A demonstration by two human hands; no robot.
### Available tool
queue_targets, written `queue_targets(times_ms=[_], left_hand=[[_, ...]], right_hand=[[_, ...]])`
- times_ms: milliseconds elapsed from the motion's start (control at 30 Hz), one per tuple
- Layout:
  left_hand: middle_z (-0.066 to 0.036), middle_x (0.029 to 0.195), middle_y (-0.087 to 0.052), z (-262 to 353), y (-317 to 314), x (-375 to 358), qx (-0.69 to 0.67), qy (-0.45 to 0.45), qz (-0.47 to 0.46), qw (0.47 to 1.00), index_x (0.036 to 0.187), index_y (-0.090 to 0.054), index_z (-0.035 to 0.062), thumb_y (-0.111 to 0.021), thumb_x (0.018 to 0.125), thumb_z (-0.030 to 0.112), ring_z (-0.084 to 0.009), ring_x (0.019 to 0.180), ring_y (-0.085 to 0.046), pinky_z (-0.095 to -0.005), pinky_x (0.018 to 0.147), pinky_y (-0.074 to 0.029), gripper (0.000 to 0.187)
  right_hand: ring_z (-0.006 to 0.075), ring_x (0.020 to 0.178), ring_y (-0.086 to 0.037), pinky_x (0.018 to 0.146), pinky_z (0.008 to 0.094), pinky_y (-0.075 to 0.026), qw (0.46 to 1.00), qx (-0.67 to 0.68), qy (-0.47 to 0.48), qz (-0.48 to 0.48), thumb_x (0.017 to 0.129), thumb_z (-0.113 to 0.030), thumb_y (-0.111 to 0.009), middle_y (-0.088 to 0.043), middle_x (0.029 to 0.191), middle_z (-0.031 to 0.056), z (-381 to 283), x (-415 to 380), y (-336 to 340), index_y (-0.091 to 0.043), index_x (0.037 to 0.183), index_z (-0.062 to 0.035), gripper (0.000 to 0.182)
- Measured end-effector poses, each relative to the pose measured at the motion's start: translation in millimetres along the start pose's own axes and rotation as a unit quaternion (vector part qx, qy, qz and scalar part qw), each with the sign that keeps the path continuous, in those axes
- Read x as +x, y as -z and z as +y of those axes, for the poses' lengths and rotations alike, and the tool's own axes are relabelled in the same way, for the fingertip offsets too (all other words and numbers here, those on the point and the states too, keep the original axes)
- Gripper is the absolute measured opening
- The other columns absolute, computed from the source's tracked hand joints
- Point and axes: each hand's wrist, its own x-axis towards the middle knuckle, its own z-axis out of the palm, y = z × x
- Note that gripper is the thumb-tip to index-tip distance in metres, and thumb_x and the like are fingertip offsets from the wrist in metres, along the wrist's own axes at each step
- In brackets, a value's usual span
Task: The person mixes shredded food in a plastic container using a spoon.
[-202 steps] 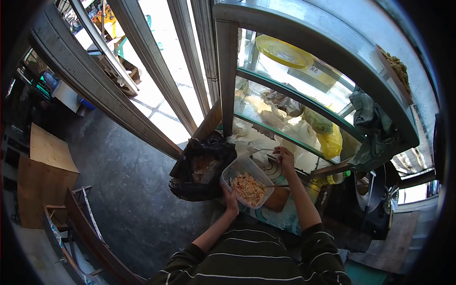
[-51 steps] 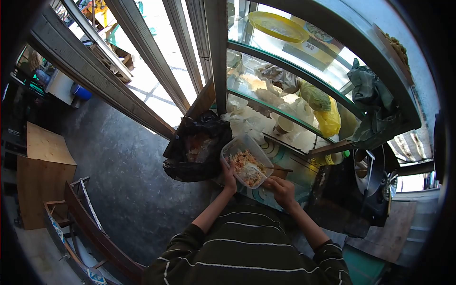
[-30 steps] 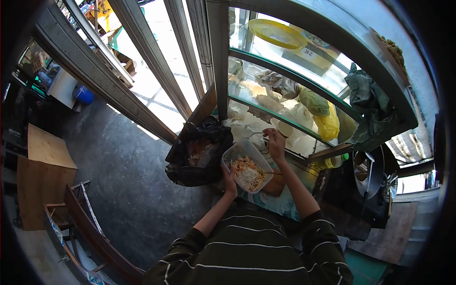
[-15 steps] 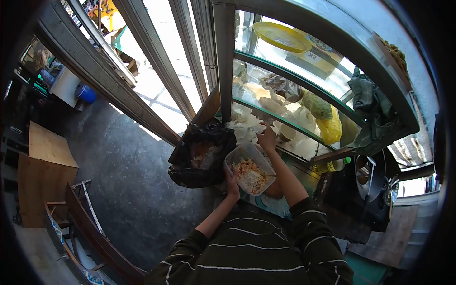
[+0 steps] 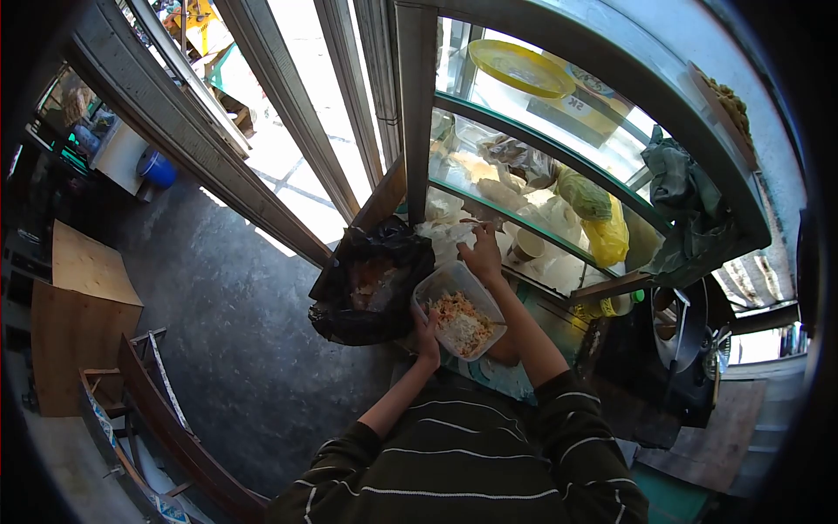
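My left hand (image 5: 426, 336) grips the left side of a clear plastic food container (image 5: 427, 286). Inside it lies a loose orange-and-white food mix (image 5: 463, 323), with a pale, powdery-looking heap on the near side. Beyond the container, my right hand (image 5: 481, 253) reaches to the sill of a glass display case, its thumb apart from its fingers. White plastic bags (image 5: 443, 234) lie just left of its fingertips, and a paper cup (image 5: 525, 247) stands to its right. I see nothing held in the right hand, though its fingertips are small and partly hidden.
A black bag-lined bin (image 5: 336, 323) with scraps stands left of the container. The glass case frame (image 5: 559, 231) rises ahead, holding a yellow tray (image 5: 515, 68) and bagged goods. At right are a bottle (image 5: 615, 306) and a pan (image 5: 672, 327). A wooden bench (image 5: 166, 419) lies lower left.
My right hand has shifted slightly left and back toward me, and its thumb now shows apart from the fingers. My left hand and the container stay in place.
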Motion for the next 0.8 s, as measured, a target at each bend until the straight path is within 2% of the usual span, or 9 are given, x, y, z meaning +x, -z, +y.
queue_targets(times_ms=[67, 200, 300, 467, 600, 667, 800], left_hand=[[-0.006, 0.129, -0.034, -3.7, 1.8, 0.9, -0.006, 0.003, -0.006, 1.0, 0.136, -0.017, 0.0135, -0.048, 0.089, 0.029, -0.0199, 0.12, -0.034, -0.0343, 0.099, -0.029, 0.059], [-0.006, 0.129, -0.034, 2.5, -0.3, -1.1, 0.003, 0.003, -0.001, 1.0, 0.136, -0.018, 0.0142, -0.048, 0.088, 0.03, -0.0202, 0.119, -0.035, -0.0343, 0.098, -0.029, 0.059], [-0.006, 0.129, -0.034, 2.1, 1.0, -0.2, 0.004, 0.006, 0.005, 1.0, 0.136, -0.018, 0.0147, -0.049, 0.088, 0.031, -0.0202, 0.119, -0.035, -0.0345, 0.098, -0.029, 0.059], [-0.006, 0.128, -0.035, -0.1, 2.3, 0.5, -0.001, 0.008, -0.005, 1.0, 0.135, -0.019, 0.0147, -0.049, 0.088, 0.031, -0.0201, 0.119, -0.035, -0.0346, 0.098, -0.029, 0.058], [-0.005, 0.127, -0.035, 1.9, 0.8, 1.8, 0.007, 0.013, 0.0, 1.0, 0.134, -0.02, 0.0148, -0.049, 0.088, 0.031, -0.0199, 0.118, -0.035, -0.0344, 0.097, -0.03, 0.057], [-0.005, 0.126, -0.036, -0.2, 3.5, -0.5, 0.014, 0.013, -0.002, 1.0, 0.134, -0.021, 0.015, -0.049, 0.088, 0.031, -0.0198, 0.118, -0.036, -0.0344, 0.097, -0.03, 0.057], [-0.005, 0.124, -0.037, 0.6, 3.1, -1.0, 0.004, 0.01, 0.0, 1.0, 0.134, -0.021, 0.0146, -0.049, 0.088, 0.031, -0.0195, 0.117, -0.036, -0.0343, 0.097, -0.03, 0.056]], right_hand=[[0.0311, 0.067, -0.053, 0.063, 0.0372, -0.041, 0.998, 0.061, 0.02, 0.015, 0.077, -0.017, -0.054, -0.057, 0.076, 0.0148, 4.0, 3.3, -2.3, -0.056, 0.092, -0.0017, 0.022], [0.0332, 0.069, -0.053, 0.062, 0.0373, -0.04, 0.994, 0.101, -0.018, -0.027, 0.082, -0.016, -0.05, -0.056, 0.079, 0.0168, 4.3, 6.0, 2.9, -0.056, 0.087, 0.0025, 0.02], [0.0357, 0.077, -0.054, 0.064, 0.0409, -0.042, 0.996, 0.085, -0.005, -0.022, 0.085, -0.022, -0.046, -0.056, 0.086, 0.015, -20.4, -1.2, 31.1, -0.058, 0.085, -0.0032, 0.022], [0.0293, 0.073, -0.057, 0.06, 0.0368, -0.044, 0.99, 0.025, 0.135, -0.017, 0.086, -0.016, -0.048, -0.057, 0.081, 0.0073, -23.9, -13.0, 54.2, -0.059, 0.085, -0.0079, 0.014], [0.027, 0.069, -0.058, 0.056, 0.0351, -0.045, 0.984, 0.042, 0.171, 0.006, 0.085, -0.013, -0.049, -0.057, 0.08, 0.0051, -22.2, -17.1, 60.9, -0.059, 0.084, -0.0096, 0.01], [0.027, 0.066, -0.058, 0.054, 0.0353, -0.045, 0.982, 0.01, 0.187, -0.04, 0.084, -0.012, -0.05, -0.057, 0.079, 0.005, -22.0, -21.0, 65.4, -0.059, 0.084, -0.0099, 0.01], [0.027, 0.066, -0.059, 0.054, 0.0355, -0.045, 0.979, -0.01, 0.2, -0.043, 0.084, -0.013, -0.05, -0.057, 0.079, 0.0048, -22.0, -24.4, 69.5, -0.059, 0.084, -0.0103, 0.009]])
